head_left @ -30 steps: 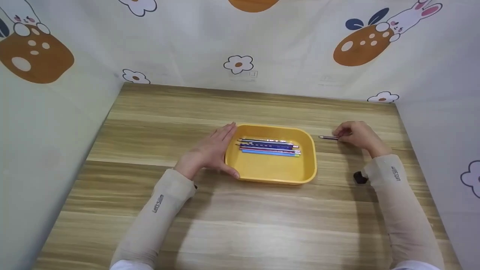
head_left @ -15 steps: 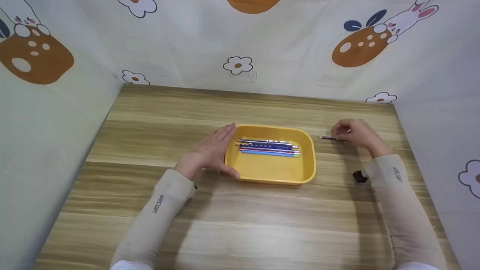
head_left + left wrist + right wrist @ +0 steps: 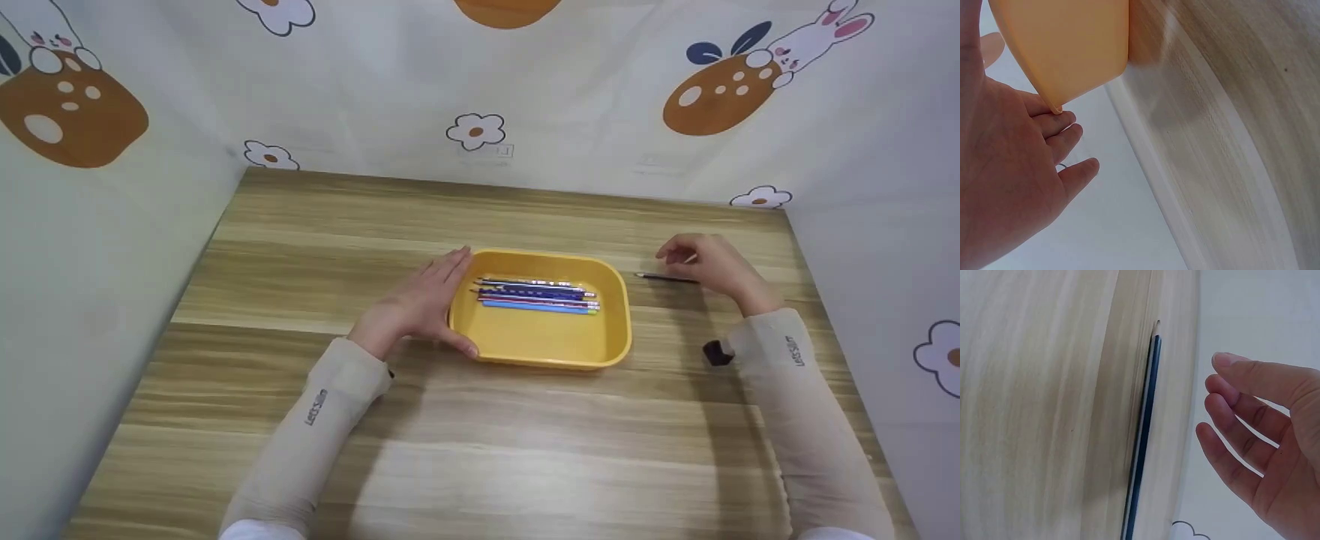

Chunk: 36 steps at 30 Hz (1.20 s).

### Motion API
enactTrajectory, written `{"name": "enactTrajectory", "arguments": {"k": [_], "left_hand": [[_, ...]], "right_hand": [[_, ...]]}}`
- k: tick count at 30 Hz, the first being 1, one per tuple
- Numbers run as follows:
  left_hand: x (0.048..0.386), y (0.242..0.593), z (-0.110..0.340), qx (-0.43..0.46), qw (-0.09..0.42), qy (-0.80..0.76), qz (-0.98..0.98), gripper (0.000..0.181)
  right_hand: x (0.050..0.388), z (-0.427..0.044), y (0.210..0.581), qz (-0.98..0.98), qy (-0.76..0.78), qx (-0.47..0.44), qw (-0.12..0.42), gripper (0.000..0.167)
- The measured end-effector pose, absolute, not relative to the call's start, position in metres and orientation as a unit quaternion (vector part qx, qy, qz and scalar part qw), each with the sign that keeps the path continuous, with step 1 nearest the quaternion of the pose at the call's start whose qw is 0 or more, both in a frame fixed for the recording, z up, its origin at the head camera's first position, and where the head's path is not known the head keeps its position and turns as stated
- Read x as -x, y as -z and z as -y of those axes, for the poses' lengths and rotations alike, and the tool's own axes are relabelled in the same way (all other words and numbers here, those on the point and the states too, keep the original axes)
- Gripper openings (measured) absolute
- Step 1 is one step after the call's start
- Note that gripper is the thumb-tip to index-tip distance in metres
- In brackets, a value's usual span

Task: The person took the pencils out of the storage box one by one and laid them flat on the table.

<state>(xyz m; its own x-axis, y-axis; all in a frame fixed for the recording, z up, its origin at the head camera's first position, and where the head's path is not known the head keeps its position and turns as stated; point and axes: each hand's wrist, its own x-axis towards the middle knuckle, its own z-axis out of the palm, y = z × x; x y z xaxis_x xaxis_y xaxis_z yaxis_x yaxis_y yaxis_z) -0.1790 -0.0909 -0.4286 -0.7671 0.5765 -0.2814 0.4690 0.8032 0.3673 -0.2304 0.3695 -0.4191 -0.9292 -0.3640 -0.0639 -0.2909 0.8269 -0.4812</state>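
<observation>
A yellow plastic tray (image 3: 540, 360) stands mid-table and holds several pencils (image 3: 537, 295) lying side by side near its back half. My left hand (image 3: 421, 307) rests against the tray's left side, fingers spread along the back corner and thumb at the front corner. In the left wrist view the fingers (image 3: 1064, 126) touch the tray's rim (image 3: 1057, 107) without curling round it. To the right of the tray a dark pencil (image 3: 1143, 427) lies on the table, its sharpened tip towards the tray. My right hand (image 3: 712, 266) hovers over its other end, fingers loosely bent, holding nothing.
The wood-grain table (image 3: 480, 450) is bordered by a patterned white curtain (image 3: 375, 97) at the back and both sides. A black wrist camera (image 3: 718, 352) hangs at the right sleeve (image 3: 795, 405).
The right hand has let go of the dark pencil and risen slightly off it, baring more of its length. The left hand and tray have stayed in place.
</observation>
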Motion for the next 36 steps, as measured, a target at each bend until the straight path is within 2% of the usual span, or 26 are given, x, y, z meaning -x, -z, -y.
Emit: {"name": "enactTrajectory", "arguments": {"k": [36], "left_hand": [[0.179,0.429,0.091,-0.274,0.195,-0.144,-0.931,0.149]], "right_hand": [[0.223,-0.323,0.392,-0.932,0.279,0.201,0.113,0.016]]}}
